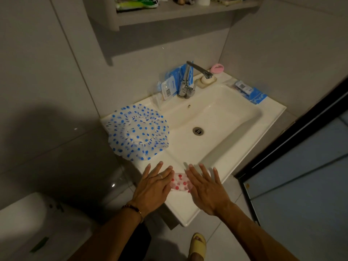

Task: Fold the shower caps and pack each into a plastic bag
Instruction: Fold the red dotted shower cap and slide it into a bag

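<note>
A red-dotted clear shower cap (179, 182) lies folded small on the front rim of the white sink (188, 210). My left hand (152, 187) presses flat on its left side with straight fingers. My right hand (206, 187) lies flat on its right side, fingers spread. Most of the cap is hidden under my hands. A blue-dotted shower cap (137, 131) lies spread open on the sink's left rim. A clear plastic bag with a blue label (166, 88) leans behind the tap. Another blue packet (250, 92) lies on the right back rim.
A chrome tap (188, 81) stands at the back of the basin, with a soap dish (208, 81) and a pink item (217, 68) beside it. A shelf with toiletries (169, 14) hangs above. A toilet (37, 223) is at lower left, a glass door (301, 147) on the right.
</note>
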{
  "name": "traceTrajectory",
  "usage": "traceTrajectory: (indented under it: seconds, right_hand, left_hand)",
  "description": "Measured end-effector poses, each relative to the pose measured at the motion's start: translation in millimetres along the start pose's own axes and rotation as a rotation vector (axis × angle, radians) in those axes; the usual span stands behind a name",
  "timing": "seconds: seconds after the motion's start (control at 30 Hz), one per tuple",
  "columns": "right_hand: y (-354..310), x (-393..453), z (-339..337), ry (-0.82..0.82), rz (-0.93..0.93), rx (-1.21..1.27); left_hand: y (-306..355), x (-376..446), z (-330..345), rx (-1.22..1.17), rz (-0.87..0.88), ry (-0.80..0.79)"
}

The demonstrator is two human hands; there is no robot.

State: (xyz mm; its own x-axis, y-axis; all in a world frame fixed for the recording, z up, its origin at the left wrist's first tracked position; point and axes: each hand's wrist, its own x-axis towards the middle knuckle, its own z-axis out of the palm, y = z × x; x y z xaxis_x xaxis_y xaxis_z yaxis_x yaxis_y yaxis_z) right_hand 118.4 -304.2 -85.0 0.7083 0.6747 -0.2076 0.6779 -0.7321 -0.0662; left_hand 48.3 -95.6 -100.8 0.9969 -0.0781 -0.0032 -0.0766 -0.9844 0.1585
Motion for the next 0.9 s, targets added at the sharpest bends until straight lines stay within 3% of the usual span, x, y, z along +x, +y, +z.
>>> traceTrajectory:
  seconds: [0.23,0.5,0.57,0.67,0.7,0.77,0.9]
  right_hand:
    - [-21,15,-18,-0.010,-0.065,-0.042]
    - [2,-14,1,0.021,0.071,-0.004]
    - [-1,-20,-5,0.066,0.121,0.121]
    - [-15,-22,-13,0.365,0.277,0.341]
    - [-18,-19,-13,0.396,0.366,0.377]
    - [-25,-7,-19,0.336,0.548,0.493]
    - [-30,19,-31,0.198,0.776,1.009]
  left_hand:
    - [5,-2,1,0.012,-0.017,0.001]
    - [-2,-6,3,-0.114,0.034,-0.038]
    - [2,-6,3,-0.087,0.018,-0.030]
    - [9,-6,2,-0.068,-0.024,-0.052]
    - [10,-5,1,-0.064,-0.026,-0.059]
    - [13,-5,0,-0.063,-0.026,-0.065]
    - [15,-4,1,-0.060,-0.047,-0.086]
